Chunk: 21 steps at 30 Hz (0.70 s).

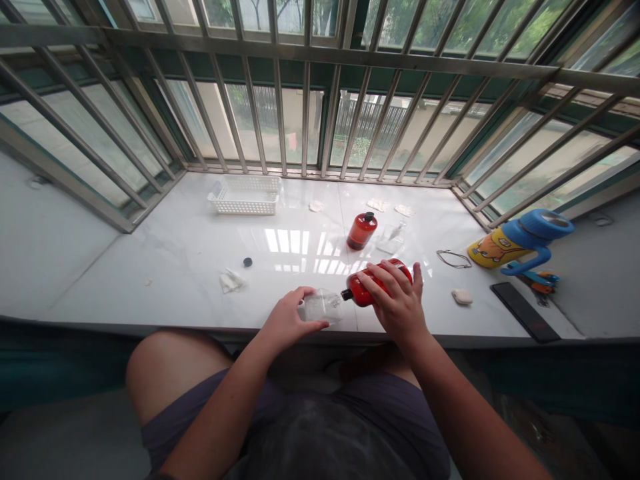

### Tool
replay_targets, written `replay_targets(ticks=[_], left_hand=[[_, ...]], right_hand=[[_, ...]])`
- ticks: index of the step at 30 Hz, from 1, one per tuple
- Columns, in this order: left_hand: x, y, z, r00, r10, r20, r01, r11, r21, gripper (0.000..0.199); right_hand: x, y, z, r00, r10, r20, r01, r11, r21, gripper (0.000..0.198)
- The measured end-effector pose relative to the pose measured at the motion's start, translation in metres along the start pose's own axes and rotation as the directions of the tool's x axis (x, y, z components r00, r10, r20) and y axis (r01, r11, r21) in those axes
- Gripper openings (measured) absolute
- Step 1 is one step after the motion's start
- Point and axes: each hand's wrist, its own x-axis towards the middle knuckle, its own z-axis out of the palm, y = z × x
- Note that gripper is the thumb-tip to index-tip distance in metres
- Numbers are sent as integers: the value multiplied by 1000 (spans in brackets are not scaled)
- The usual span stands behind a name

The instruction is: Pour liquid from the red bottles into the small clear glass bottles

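My left hand (295, 318) is closed round a clear bottle (324, 306) near the front edge of the white ledge. My right hand (395, 297) grips a red bottle (361, 289), tipped sideways so its uncapped black neck points left at the clear bottle's mouth. The two mouths almost meet; whether they touch or liquid is flowing, I cannot make out. A small black cap (247, 262) lies on the ledge to the left. Behind my right hand stands a second red bottle (362, 232) with its black cap on, beside a small clear container (393, 240).
At the back left sits a white basket (244, 205). Crumpled tissue (232, 281) lies left of my hands. To the right are a blue and yellow flask (515, 239), a phone (525, 311), a white case (461, 297) and a thin loop (454, 259). Metal bars line the window.
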Motion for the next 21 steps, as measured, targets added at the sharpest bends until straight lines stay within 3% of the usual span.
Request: replay_targets(ticks=[11,21], left_hand=[[0,-1,0,1000,3,-1,-2,1000,15,69],[1,-5,2,1000,3,-1,-3,1000,24,69]], right_hand=[[-1,0,0,1000,1,9,-1,1000,-2,59],[-1,0,0,1000,2,14,-2,1000,-10,53]])
